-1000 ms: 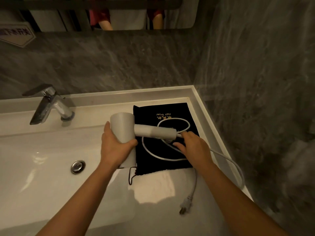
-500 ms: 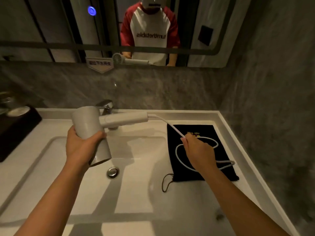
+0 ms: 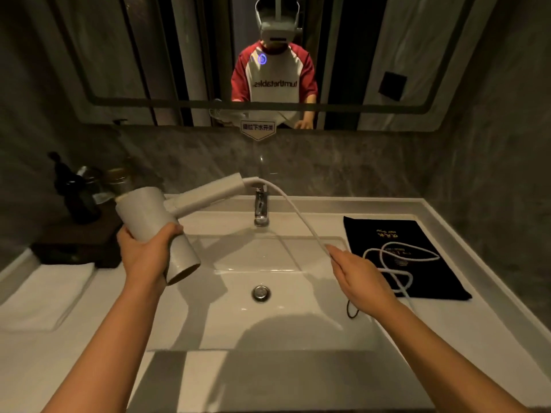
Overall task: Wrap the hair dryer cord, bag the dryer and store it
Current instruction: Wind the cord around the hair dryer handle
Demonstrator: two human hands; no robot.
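My left hand (image 3: 147, 251) grips the barrel of the white hair dryer (image 3: 155, 225), held above the left side of the basin with its handle pointing up and right. The white cord (image 3: 293, 210) runs from the handle's end down to my right hand (image 3: 362, 277), whose fingers are closed around it. Beyond that hand the cord lies in loose loops on the black drawstring bag (image 3: 423, 281), flat on the counter to the right. The plug is out of sight.
A chrome faucet (image 3: 261, 208) stands behind the white basin (image 3: 298, 329), with the drain (image 3: 261, 293) in the middle. A folded white towel (image 3: 44, 296) lies at left, dark bottles (image 3: 79, 195) on a dark tray behind it. The wall mirror reflects a person.
The dryer has been lifted off the bag and carried left over the basin. My right hand slid along the cord, which now stretches between both hands. The view rose toward the mirror.
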